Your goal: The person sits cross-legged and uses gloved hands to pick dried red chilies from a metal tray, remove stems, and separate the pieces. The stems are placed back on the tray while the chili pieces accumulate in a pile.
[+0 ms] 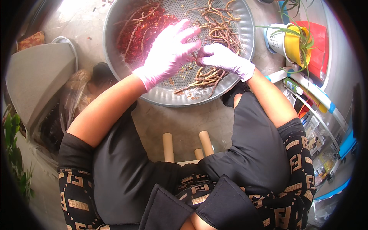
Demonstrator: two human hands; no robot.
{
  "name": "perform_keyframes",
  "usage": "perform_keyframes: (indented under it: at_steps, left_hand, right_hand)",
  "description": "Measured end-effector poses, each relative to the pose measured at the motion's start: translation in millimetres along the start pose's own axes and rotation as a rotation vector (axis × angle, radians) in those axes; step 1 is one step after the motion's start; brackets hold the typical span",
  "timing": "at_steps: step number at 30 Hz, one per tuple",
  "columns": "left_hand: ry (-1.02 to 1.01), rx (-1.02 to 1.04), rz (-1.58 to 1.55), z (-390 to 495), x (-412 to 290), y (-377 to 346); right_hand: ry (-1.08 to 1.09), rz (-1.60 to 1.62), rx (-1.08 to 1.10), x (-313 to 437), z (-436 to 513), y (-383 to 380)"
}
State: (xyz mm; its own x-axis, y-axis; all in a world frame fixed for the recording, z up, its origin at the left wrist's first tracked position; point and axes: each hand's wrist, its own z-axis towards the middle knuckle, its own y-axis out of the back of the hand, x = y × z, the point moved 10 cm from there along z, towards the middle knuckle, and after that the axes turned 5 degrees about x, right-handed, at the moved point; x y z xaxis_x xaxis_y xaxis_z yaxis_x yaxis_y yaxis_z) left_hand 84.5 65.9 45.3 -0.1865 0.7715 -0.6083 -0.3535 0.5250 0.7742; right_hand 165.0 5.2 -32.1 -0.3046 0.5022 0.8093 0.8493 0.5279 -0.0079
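Note:
A round metal pan with a perforated bottom [161, 99] rests on the floor before me. Crushed red chili [133, 43] with a few dried pods on it fills its left side. Dried long bean-like strands [221, 31] lie at the upper right, and a smaller bunch of them [208, 79] is near the lower rim. Over the middle of the pan is my left hand [171, 51], gloved, its fingers spread and bright with glare. My right hand [221, 59], also gloved, has its fingertips pinched together beside it; a small dark piece seems to be between them, partly hidden.
A grey plastic container [40, 77] and a clear plastic bag [76, 95] are at the left. Potted plants [297, 43] stand at the upper right, above a wheeled rack [322, 120] with small items. Wooden stool legs [168, 146] show between my knees.

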Motion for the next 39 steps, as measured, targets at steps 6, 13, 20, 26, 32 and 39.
perform_keyframes:
  at_steps: [6, 13, 20, 26, 32, 39]
  left_hand:
    - [0.589, 0.283, -0.633, -19.4, 33.7, -50.1]
    - [0.748, 0.238, -0.825, -30.1, 40.7, -57.1]
    - [0.561, 0.111, -0.564, -19.5, 27.4, -35.4]
    - [0.641, 0.154, -0.65, -24.5, 31.9, -45.3]
    - [0.855, 0.195, -1.412, -39.4, 35.7, -75.8]
    - [0.872, 0.205, -1.436, -41.1, 38.5, -77.9]
  right_hand:
    - [0.009, 0.121, -0.038, 0.2, 0.1, 5.5]
    - [0.007, 0.377, -0.171, -5.2, -1.1, 9.1]
    - [-0.063, 0.454, -0.196, -8.4, -1.6, 2.4]
    - [-0.068, 0.28, -0.209, -5.1, 1.5, 5.0]
    - [0.069, 0.206, -0.207, 10.2, -1.8, 9.2]
    - [0.053, 0.14, -0.339, 11.3, -6.5, 14.3]
